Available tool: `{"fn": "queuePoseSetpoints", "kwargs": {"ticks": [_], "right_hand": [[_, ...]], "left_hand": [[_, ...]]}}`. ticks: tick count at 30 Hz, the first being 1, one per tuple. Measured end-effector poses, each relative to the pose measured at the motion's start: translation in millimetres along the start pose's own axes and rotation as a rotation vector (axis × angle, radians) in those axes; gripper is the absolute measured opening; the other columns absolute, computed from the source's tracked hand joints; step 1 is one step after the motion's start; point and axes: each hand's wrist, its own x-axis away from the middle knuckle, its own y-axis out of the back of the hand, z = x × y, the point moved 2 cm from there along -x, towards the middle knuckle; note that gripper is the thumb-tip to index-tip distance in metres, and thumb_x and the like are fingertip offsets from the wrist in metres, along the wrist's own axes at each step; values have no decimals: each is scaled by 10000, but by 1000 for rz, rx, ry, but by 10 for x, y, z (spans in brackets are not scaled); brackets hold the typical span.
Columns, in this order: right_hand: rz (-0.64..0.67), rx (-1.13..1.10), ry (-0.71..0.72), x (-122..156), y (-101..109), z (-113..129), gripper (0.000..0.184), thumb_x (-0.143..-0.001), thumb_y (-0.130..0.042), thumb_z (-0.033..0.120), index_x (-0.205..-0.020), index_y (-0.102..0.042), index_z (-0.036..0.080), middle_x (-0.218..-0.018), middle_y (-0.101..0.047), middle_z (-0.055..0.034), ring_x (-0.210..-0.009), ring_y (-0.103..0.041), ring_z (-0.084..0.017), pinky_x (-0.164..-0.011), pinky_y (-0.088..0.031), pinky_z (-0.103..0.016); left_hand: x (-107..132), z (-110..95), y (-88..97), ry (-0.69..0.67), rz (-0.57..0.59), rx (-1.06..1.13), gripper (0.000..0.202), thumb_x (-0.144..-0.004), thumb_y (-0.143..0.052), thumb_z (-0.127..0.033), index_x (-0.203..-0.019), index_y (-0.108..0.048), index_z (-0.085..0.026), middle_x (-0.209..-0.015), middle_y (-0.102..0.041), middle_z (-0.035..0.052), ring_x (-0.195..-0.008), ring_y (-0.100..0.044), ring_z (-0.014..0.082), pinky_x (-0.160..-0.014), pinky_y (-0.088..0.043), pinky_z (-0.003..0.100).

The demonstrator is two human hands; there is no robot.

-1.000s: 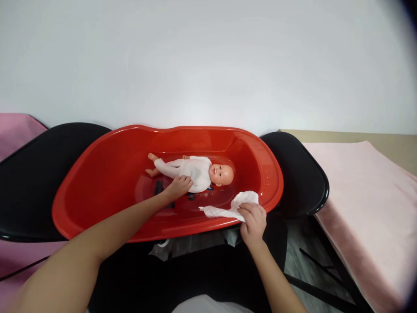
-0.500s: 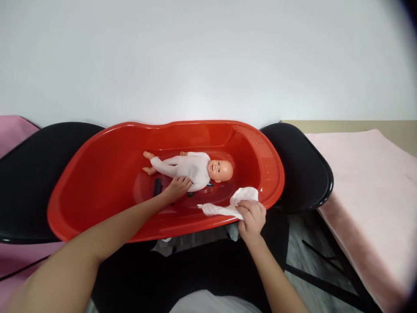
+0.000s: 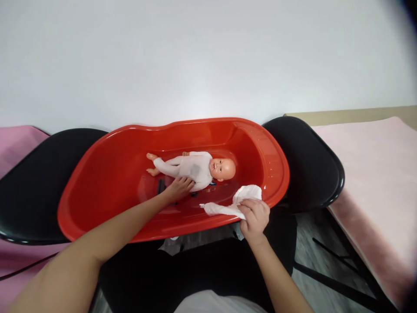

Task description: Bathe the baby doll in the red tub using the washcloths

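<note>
A bald baby doll [image 3: 195, 168] in a white suit lies on its back inside the red baby bath [image 3: 87, 174], its head to the right and bare feet to the left. A grey damp-looking patch marks the suit's front. My left hand [image 3: 181, 188] is closed over the doll's near side, about where its near arm lies; that arm is hidden under my fingers. Over the bath's near right rim, my right hand [image 3: 256, 217] grips a white cloth [image 3: 249, 193]. One part of the cloth stands up above my fingers and a twisted end stretches left along the inner wall.
Black chairs [image 3: 309, 169] stand at both ends beneath the bath. A pale pink padded surface [image 3: 374, 174] is at the right, and pink fabric [image 3: 19, 145] at the left. Behind the bath rises a white wall [image 3: 195, 56]. Dark strips [image 3: 161, 186] show on the bath's floor.
The whole view has shifted slightly, so the bath, doll and chairs appear a little further right. Both hands keep nearly the same hold on the doll and the cloth.
</note>
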Motion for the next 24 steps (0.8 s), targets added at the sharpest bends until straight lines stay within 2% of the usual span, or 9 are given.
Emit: {"fn": "queuePoseSetpoints", "kwargs": {"ticks": [3,6,8,11,14,16,19,21,24], "right_hand": [[-13,12,-1,-28,-7,1,306,-948,-486,84,-1057,-719,249,-978,-806,-36,-950,-774,-212,-982,-494,-421],[-45,13,-6,-52,-26,11,288,-951,-486,93,-1032,-723,236,-970,-803,-27,-944,-772,-197,-985,-491,-400],[-57,10,-9,-53,-37,18,275,-980,-477,110,-1023,-720,231,-963,-799,-30,-949,-772,-197,-986,-488,-398],[-58,9,-9,-39,-39,21,277,-1039,-454,146,-1021,-717,230,-950,-795,-35,-935,-773,-198,-986,-480,-404],[-49,8,-5,-24,-33,14,278,-1061,-452,159,-1027,-718,230,-947,-795,-41,-933,-776,-206,-972,-483,-408],[-48,12,-2,-21,-28,10,268,-1050,-465,141,-1032,-717,234,-949,-796,-38,-938,-779,-208,-970,-486,-408],[-48,19,0,-21,-20,7,275,-1019,-476,99,-1040,-713,236,-951,-796,-32,-928,-781,-201,-975,-487,-407],[-39,16,2,-24,-15,5,279,-1010,-472,101,-1040,-715,234,-954,-800,-36,-925,-781,-202,-974,-492,-407],[-26,11,4,-28,-5,0,266,-984,-486,120,-1032,-722,231,-964,-806,-45,-936,-783,-212,-970,-500,-408]], "left_hand": [[71,194,-48,-67,6,-15,436,-1124,-481,-212,-1497,-692,-131,-1512,-697,188,-1288,-639,368,-1049,-452,470],[162,535,-52,-76,10,-32,489,-1118,-499,-211,-1566,-672,-119,-1611,-643,224,-1438,-601,404,-1150,-446,501],[199,791,-39,-51,32,-52,526,-1095,-515,-183,-1597,-657,-118,-1699,-571,234,-1563,-524,416,-1202,-436,524],[190,1133,-15,77,-25,-56,611,-1079,-444,-100,-1667,-606,-139,-1770,-498,219,-1648,-459,375,-1286,-389,548],[127,1365,-29,220,-37,-62,606,-1088,-408,-95,-1655,-616,-146,-1720,-558,230,-1625,-492,370,-1307,-364,595],[84,1456,-27,282,-4,-82,566,-1099,-422,-119,-1621,-640,-149,-1670,-607,238,-1595,-519,380,-1307,-342,634],[63,1515,50,328,38,-125,502,-1106,-481,-163,-1570,-669,-116,-1539,-693,263,-1449,-631,393,-1310,-297,659],[94,1516,138,315,55,-146,485,-1094,-527,-174,-1544,-682,-81,-1439,-736,270,-1349,-680,404,-1302,-288,665],[210,1497,251,282,68,-171,460,-1088,-540,-162,-1505,-709,-63,-1373,-743,277,-1318,-677,433,-1252,-337,655]]}}
